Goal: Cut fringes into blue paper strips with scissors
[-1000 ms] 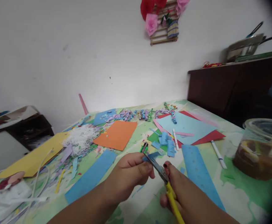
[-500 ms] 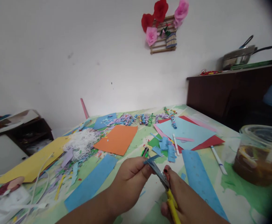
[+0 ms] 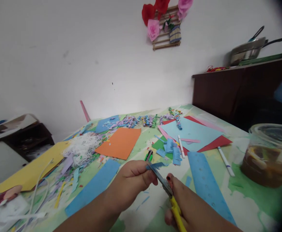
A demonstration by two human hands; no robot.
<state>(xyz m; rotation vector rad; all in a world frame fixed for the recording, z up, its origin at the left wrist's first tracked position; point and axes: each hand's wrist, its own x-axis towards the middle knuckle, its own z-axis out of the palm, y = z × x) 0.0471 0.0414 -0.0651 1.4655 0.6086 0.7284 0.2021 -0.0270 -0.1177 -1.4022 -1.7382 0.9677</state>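
Observation:
My left hand pinches a small piece of blue paper whose far edge is snipped into a fringe. In my right hand is a pair of scissors with yellow handles, fingers wrapped round them. The scissor blades lie against the blue paper, their tips close to my left thumb. Just beyond my left hand lies a green and black cutter-like tool, partly hidden. Several fringed blue paper pieces rest past it. Thin blue slivers lie on the tablecloth below the blades.
Blue strips flank my hands, left and right. Orange paper, a white string heap and curled paper rolls lie farther back. At right are markers, stacked coloured sheets and a tub of brown liquid.
The blue paper in my left hand has turned, so its fringe points more to the right. Both hands have shifted slightly left. More blue slivers show on the cloth. The view has tilted down a little.

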